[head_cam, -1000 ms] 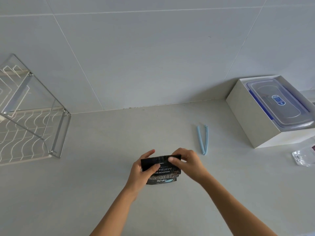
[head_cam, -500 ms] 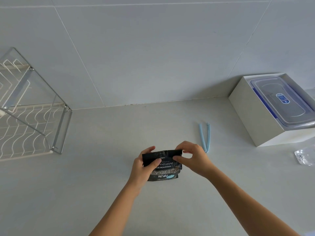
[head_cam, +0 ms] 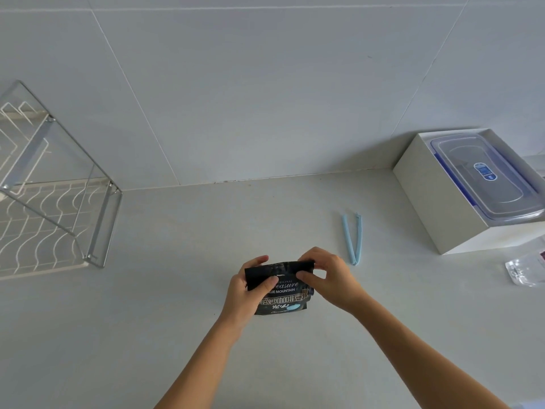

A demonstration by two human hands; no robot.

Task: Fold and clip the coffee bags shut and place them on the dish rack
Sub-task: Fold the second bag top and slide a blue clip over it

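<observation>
A small black coffee bag [head_cam: 283, 301] with light lettering stands on the grey counter in front of me. My left hand [head_cam: 246, 293] grips its upper left corner, thumb across the front. At the upper right corner my right hand [head_cam: 330, 276] pinches the folded top edge between thumb and fingers. A light blue bag clip [head_cam: 352, 239] lies open in a narrow V on the counter just right of my right hand, touching nothing. The metal dish rack [head_cam: 101, 228] with white wire shelves stands at the far left.
A white box [head_cam: 421, 187] holding a clear, blue-rimmed lidded container [head_cam: 483, 178] sits against the wall at right. A crumpled clear plastic wrapper [head_cam: 528, 268] lies at the right edge. Tiled wall runs behind the counter.
Both hands stay on the bag's top. My right thumb and fingers have shifted slightly along the folded edge; the view has drifted a little.
</observation>
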